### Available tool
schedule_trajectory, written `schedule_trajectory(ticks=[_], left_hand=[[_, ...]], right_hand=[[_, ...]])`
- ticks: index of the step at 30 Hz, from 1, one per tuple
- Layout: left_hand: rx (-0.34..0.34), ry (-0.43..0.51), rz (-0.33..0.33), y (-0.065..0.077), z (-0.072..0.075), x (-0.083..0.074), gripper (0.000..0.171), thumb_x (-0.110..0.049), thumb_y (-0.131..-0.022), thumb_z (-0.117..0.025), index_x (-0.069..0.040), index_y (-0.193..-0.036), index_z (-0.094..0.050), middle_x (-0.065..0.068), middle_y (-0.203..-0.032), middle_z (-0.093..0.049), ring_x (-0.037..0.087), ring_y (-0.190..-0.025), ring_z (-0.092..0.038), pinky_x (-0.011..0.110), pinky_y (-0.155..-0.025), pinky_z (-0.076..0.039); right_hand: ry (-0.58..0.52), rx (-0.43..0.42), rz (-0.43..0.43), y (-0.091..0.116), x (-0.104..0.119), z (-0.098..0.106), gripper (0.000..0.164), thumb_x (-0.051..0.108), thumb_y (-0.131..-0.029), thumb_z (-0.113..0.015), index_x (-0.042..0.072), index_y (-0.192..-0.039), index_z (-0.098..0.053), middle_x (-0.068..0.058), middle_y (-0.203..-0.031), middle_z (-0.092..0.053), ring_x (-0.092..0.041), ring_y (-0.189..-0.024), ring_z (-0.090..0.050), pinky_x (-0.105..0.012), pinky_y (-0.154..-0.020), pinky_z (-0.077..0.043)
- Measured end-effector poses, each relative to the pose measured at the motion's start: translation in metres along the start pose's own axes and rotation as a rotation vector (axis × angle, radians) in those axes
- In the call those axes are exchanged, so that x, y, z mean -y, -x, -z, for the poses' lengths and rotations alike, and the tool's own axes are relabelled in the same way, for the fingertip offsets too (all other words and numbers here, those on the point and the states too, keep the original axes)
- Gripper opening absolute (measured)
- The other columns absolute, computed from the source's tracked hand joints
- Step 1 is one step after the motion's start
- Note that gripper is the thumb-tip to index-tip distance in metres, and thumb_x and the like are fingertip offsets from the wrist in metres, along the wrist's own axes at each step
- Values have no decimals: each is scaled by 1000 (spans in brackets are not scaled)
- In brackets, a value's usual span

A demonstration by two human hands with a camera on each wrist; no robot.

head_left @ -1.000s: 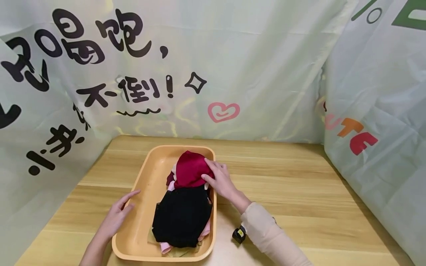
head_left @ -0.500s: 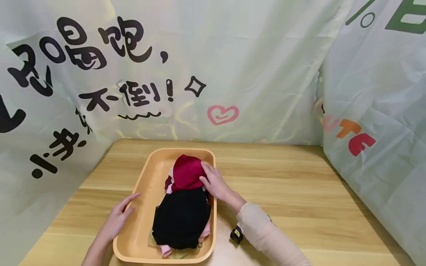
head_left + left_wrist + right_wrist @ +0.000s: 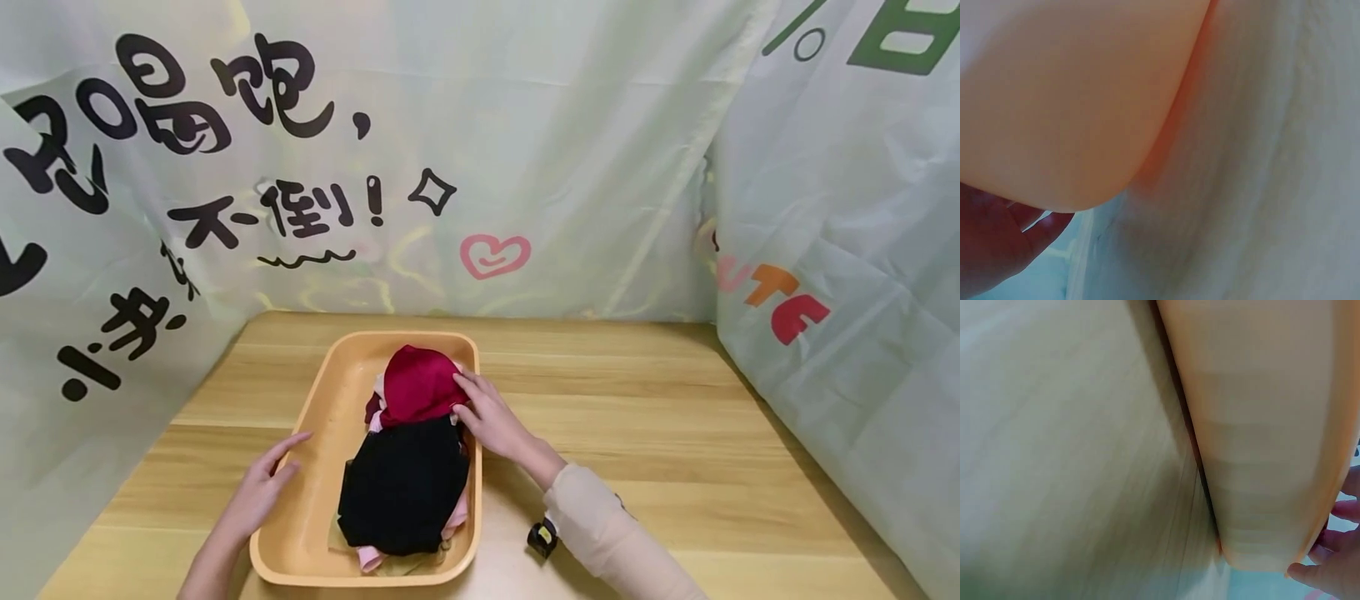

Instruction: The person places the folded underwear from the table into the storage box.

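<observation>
A peach-orange plastic tray (image 3: 311,492) stands on the table. Inside it, a dark red cloth (image 3: 420,385) lies bunched at the far end. Nearer the front is a folded black cloth (image 3: 405,487), with pink and beige fabric edges showing under it. My right hand (image 3: 495,421) reaches over the tray's right rim, its extended fingers and thumb touching the red cloth's right side; fingers (image 3: 1329,550) also show past the rim in the right wrist view. My left hand (image 3: 262,492) lies along the left rim, fingers fairly straight. The left wrist view shows part of that hand (image 3: 997,244) beside the tray wall.
A small black object with a yellow mark (image 3: 542,537) lies near my right sleeve (image 3: 600,517). The wooden table (image 3: 637,400) extends right of the tray. Printed pale curtains (image 3: 585,167) hang at the back and both sides.
My right hand has slid slightly toward me along the red cloth's edge. The left hand stays at the left rim. The whole view has shifted a little.
</observation>
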State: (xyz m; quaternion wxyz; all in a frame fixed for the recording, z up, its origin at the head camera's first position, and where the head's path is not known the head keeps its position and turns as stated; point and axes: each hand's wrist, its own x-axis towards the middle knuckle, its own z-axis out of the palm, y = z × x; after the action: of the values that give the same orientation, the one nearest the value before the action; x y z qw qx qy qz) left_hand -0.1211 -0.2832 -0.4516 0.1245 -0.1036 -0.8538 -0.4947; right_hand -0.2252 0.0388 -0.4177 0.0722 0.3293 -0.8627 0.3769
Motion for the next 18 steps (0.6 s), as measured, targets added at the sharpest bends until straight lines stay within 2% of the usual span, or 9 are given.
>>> schedule_trajectory(ticks=[2,3,6,9,11,13,16,18], left_hand=[[-3,-6,-13,0,1,0,33,-4,-93,-46,7,-124,-48,-6,-126,-47,-22,-111,-26,0,-86,-25],[-6,-10,-19,-1,2,0,32,-4,-93,-47,7,-123,-48,-4,-126,-48,-22,-112,-26,0,-86,-25],[-13,-23,-34,-1,4,0,33,-2,-93,-47,8,-124,-48,15,-129,-49,-21,-113,-25,-1,-88,-24],[-38,-80,-35,-3,7,-2,34,0,-91,-48,6,-124,-49,32,-126,-45,-18,-113,-27,-2,-86,-24],[-57,-142,-37,-5,9,-3,35,1,-90,-49,5,-125,-49,32,-126,-45,-7,-117,-33,-2,-85,-24],[-87,-216,-47,-9,11,-5,36,3,-88,-51,4,-124,-51,31,-126,-47,11,-117,-42,0,-84,-27],[-111,-275,-73,-14,14,-9,36,4,-87,-50,5,-123,-51,29,-129,-44,39,-111,-48,21,-87,-45],[-135,-304,-89,-17,14,-13,34,4,-87,-48,5,-121,-52,28,-131,-42,46,-107,-49,37,-78,-51]], right_hand=[[15,18,0,3,1,2,46,10,-91,-53,-6,-132,-41,-25,-136,-37,-38,-125,-34,-47,-102,-30],[20,30,0,4,2,3,46,11,-91,-53,-6,-133,-41,-25,-137,-37,-37,-125,-34,-47,-102,-30],[29,60,-1,9,5,5,47,12,-91,-54,-5,-133,-40,-24,-138,-36,-36,-127,-34,-47,-103,-30],[38,83,7,13,8,8,48,12,-91,-54,-5,-133,-40,-25,-139,-34,-37,-128,-33,-47,-103,-30],[36,94,8,16,11,10,48,12,-91,-54,-5,-134,-40,-26,-140,-32,-37,-129,-32,-48,-104,-29],[43,111,11,19,12,14,48,12,-91,-54,-4,-134,-40,-27,-140,-31,-37,-129,-31,-48,-104,-28],[42,136,17,26,15,20,49,13,-91,-53,-5,-134,-39,-27,-141,-29,-37,-130,-29,-48,-104,-28],[48,156,13,32,15,24,49,15,-92,-53,-5,-135,-38,-25,-142,-28,-36,-131,-28,-48,-104,-27]])
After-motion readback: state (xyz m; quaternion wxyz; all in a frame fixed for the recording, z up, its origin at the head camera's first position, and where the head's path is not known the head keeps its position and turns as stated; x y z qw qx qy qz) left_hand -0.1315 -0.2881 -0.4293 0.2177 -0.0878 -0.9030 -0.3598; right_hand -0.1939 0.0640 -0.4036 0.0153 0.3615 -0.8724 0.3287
